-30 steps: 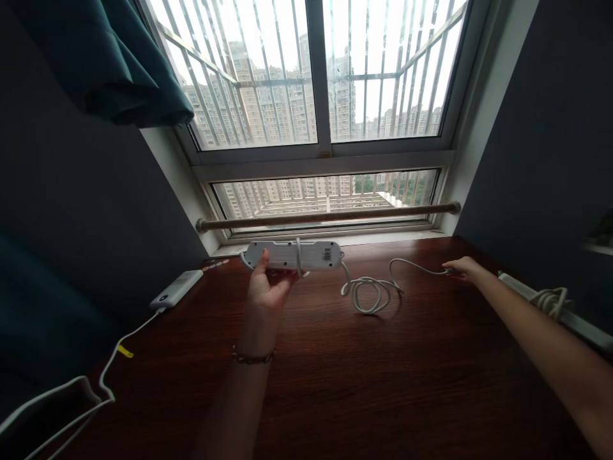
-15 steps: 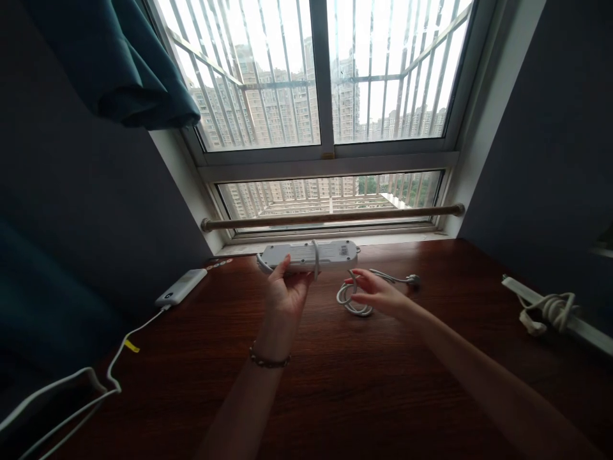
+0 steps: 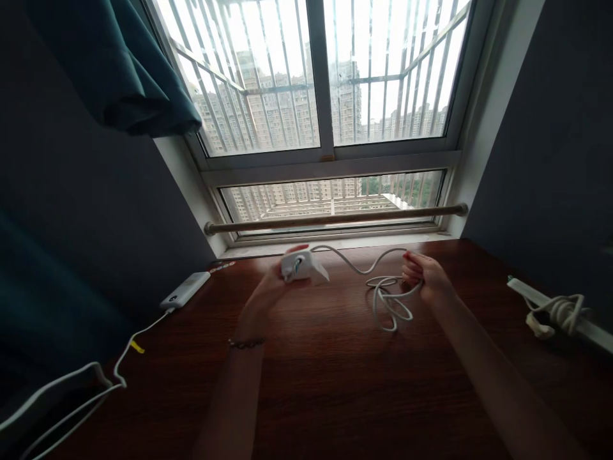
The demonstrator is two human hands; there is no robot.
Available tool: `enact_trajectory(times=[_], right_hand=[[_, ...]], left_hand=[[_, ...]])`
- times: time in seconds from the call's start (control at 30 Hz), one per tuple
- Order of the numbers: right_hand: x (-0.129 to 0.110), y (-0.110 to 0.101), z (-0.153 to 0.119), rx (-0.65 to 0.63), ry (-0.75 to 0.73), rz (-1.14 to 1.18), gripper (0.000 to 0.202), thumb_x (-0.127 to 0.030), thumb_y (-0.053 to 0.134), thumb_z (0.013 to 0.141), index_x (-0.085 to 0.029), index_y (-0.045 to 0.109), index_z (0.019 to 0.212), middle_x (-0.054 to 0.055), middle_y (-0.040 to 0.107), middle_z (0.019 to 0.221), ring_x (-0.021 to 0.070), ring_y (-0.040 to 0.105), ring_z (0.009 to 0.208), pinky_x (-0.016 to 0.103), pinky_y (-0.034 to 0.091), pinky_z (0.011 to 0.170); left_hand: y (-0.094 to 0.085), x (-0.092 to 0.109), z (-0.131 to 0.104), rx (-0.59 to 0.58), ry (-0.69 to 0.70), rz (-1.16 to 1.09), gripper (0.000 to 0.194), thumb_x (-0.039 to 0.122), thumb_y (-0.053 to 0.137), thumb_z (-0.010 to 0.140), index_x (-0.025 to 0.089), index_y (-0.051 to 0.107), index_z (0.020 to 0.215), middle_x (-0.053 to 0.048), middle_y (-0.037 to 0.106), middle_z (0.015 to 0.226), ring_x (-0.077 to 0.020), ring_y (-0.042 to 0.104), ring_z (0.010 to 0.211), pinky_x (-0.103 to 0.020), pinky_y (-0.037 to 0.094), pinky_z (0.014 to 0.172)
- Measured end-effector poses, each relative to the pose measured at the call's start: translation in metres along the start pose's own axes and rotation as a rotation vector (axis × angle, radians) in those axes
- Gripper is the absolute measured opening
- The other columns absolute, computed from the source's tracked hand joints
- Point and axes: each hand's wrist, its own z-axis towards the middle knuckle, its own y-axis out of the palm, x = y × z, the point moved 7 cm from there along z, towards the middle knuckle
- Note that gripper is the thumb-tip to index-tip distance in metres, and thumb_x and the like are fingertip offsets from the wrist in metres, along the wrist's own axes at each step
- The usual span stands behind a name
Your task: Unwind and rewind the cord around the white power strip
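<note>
Hands at work above a dark wooden desk (image 3: 335,383) set against a barred window (image 3: 330,83); the left hand (image 3: 275,284) is raised over the desk with its fingers clenched round a white power strip (image 3: 301,266), which is seen end-on and somewhat blurred, so its exact tilt cannot be told; a thin bracelet (image 3: 246,344) sits on the left wrist; the strip's white cord (image 3: 357,262) runs in a loose arc from the strip across to the right hand (image 3: 426,281); the right hand is closed on the cord, fingers curled, and several loops of the same cord hang from it, their lower ends at or just above the desk top, contact not certain; the plug end cannot be made out; both hands are held near the window edge of the desk, well apart from each other, joined only by the cord; to the left, near the wall, a white power bank (image 3: 184,291) lies flat on the desk with a thin white cable (image 3: 119,361) leading from it toward the near left corner; at the far right edge a second power strip (image 3: 560,313) lies with its cord bundled upon it; a wooden rail (image 3: 335,218) crosses below the window; a dark green curtain (image 3: 119,70) hangs at upper left.
</note>
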Motion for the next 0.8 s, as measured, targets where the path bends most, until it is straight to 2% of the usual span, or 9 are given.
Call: enact_trajectory(times=[0.07, 0.13, 0.2, 0.3, 0.4, 0.5, 0.57, 0.67, 0.8], right_hand=[[-0.008, -0.01, 0.006, 0.064, -0.061, 0.025, 0.024, -0.029, 0.07, 0.065, -0.014, 0.051, 0.07, -0.009, 0.015, 0.046, 0.0035, 0.013, 0.04, 0.016, 0.014, 0.035], [-0.015, -0.012, 0.007, 0.101, -0.139, 0.05, 0.026, -0.033, 0.069, 0.066, -0.015, 0.052, 0.072, -0.008, 0.019, 0.048, 0.0039, 0.018, 0.041, 0.015, 0.017, 0.036], [-0.026, -0.009, 0.005, 0.105, -0.254, 0.078, 0.025, -0.036, 0.067, 0.07, -0.016, 0.053, 0.077, -0.007, 0.022, 0.051, 0.0046, 0.023, 0.043, 0.016, 0.021, 0.038], [-0.053, -0.015, -0.001, 0.115, -0.434, 0.161, 0.022, -0.035, 0.064, 0.075, -0.018, 0.052, 0.082, -0.006, 0.023, 0.055, 0.005, 0.026, 0.044, 0.016, 0.025, 0.04], [-0.077, -0.053, -0.002, 0.26, -0.502, 0.238, 0.016, -0.033, 0.054, 0.08, -0.018, 0.049, 0.081, -0.006, 0.022, 0.056, 0.0047, 0.025, 0.044, 0.015, 0.026, 0.04], [-0.09, -0.107, 0.0, 0.469, -0.442, 0.15, 0.016, -0.029, 0.036, 0.082, -0.017, 0.044, 0.074, -0.006, 0.017, 0.054, 0.0057, 0.019, 0.041, 0.016, 0.025, 0.038], [-0.088, -0.136, 0.006, 0.529, -0.323, 0.028, 0.014, -0.027, 0.038, 0.078, -0.017, 0.042, 0.069, -0.007, 0.015, 0.052, 0.0058, 0.014, 0.04, 0.017, 0.02, 0.036], [-0.074, -0.166, 0.014, 0.577, -0.148, -0.181, 0.01, -0.023, 0.052, 0.07, -0.014, 0.047, 0.069, -0.008, 0.02, 0.05, 0.0037, 0.016, 0.039, 0.016, 0.018, 0.035], [-0.058, -0.177, 0.016, 0.725, -0.032, -0.478, 0.026, -0.021, 0.067, 0.06, -0.011, 0.053, 0.078, 0.007, 0.05, 0.072, 0.0151, 0.051, 0.06, 0.025, 0.04, 0.048]], left_hand=[[0.029, 0.005, -0.014, -0.35, -0.017, 0.161, 0.047, -0.006, 0.07, 0.047, 0.011, 0.07, 0.091, -0.013, 0.064, 0.1, -0.0221, 0.056, 0.104, -0.021, 0.046, 0.082], [0.049, 0.001, -0.029, -0.5, -0.057, 0.239, 0.054, -0.006, 0.067, 0.051, 0.013, 0.067, 0.102, -0.014, 0.061, 0.111, -0.0225, 0.05, 0.115, -0.019, 0.043, 0.086], [0.057, -0.006, -0.036, -0.453, -0.093, 0.214, 0.07, -0.006, 0.066, 0.052, 0.017, 0.058, 0.117, -0.012, 0.059, 0.116, -0.0191, 0.053, 0.111, -0.015, 0.043, 0.081], [0.047, -0.02, -0.034, -0.196, -0.134, 0.123, 0.085, -0.013, 0.067, 0.043, 0.017, 0.053, 0.121, -0.01, 0.066, 0.099, -0.0165, 0.061, 0.094, -0.012, 0.041, 0.074], [0.017, -0.027, -0.024, 0.108, -0.127, 0.208, 0.078, -0.01, 0.072, 0.04, 0.016, 0.058, 0.112, -0.003, 0.065, 0.067, -0.02, 0.06, 0.096, -0.014, 0.04, 0.076], [-0.004, -0.014, -0.012, 0.248, 0.002, 0.51, 0.061, 0.009, 0.08, 0.047, 0.022, 0.064, 0.104, -0.001, 0.063, 0.065, -0.0213, 0.06, 0.095, -0.016, 0.042, 0.072], [-0.008, -0.009, -0.005, 0.223, 0.002, 0.506, 0.048, 0.019, 0.079, 0.052, 0.02, 0.066, 0.099, -0.005, 0.067, 0.076, -0.0208, 0.062, 0.08, -0.018, 0.044, 0.062], [-0.001, -0.011, -0.006, 0.076, -0.139, 0.143, 0.039, 0.023, 0.074, 0.062, 0.012, 0.065, 0.099, -0.01, 0.068, 0.078, -0.0173, 0.06, 0.055, -0.02, 0.044, 0.048], [0.017, -0.01, -0.019, -0.088, -0.267, -0.191, 0.034, 0.025, 0.065, 0.073, 0.013, 0.064, 0.104, -0.01, 0.067, 0.074, -0.0142, 0.055, 0.044, -0.021, 0.041, 0.039]])
